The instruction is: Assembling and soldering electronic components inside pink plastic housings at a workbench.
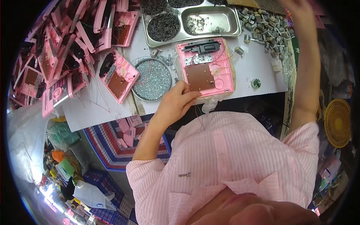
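On the white table point(257, 63), gripping the near left corner of the pink case point(206, 73) with left-hand point(179, 99) fingers clamped on it, just right of the dish point(150, 100), nearer than the tray point(225, 23), with the right hand point(298, 5) far right past the motors point(264, 32), fingers too cropped to tell.

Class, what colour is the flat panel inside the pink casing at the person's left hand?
The flat panel is brown, best seen in the head view.
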Demonstrator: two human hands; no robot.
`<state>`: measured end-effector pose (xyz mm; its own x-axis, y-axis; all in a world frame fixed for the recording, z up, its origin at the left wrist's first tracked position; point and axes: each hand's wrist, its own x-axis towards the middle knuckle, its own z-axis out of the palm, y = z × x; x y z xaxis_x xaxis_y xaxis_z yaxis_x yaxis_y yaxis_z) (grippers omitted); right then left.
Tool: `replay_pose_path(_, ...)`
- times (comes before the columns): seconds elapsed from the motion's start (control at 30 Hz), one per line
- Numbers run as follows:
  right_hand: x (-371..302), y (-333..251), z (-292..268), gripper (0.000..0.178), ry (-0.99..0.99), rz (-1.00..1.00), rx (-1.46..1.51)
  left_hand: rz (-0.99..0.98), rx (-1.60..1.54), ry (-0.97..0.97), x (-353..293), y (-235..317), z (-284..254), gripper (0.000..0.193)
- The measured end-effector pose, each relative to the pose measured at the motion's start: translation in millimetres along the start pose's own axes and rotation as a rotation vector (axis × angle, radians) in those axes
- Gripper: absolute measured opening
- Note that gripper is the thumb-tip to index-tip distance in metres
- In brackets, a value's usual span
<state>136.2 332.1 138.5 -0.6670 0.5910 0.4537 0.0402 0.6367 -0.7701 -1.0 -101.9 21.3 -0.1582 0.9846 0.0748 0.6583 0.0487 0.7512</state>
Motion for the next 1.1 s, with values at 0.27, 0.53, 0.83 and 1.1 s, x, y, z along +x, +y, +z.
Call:
replay_pose_path(0.27,-214.6,-67.2,121.3,0.015,-0.402,-0.031,-0.219,0.010,-0.046,0.022,-2.6,-2.2,-1.0,0.032)
replay_pose_path(0.53,-221.7,-47.6,127.9,0.019,-0.332,-0.069,-0.038,0.006,-0.063,0.065,-1.9,-1.4,1.7,0.031)
replay_pose_path(0.83,-222.5,-35.7,129.7,0.022,-0.323,-0.102,0.065,-0.014,-0.070,0.034,-1.9,-1.6,-0.4,0.031)
replay_pose_path(1.1,-222.5,-49.5,133.8,0.016,-0.320,-0.263,-0.210,-0.023,-0.083,0.026,0.0,-2.6,-2.9,0.033)
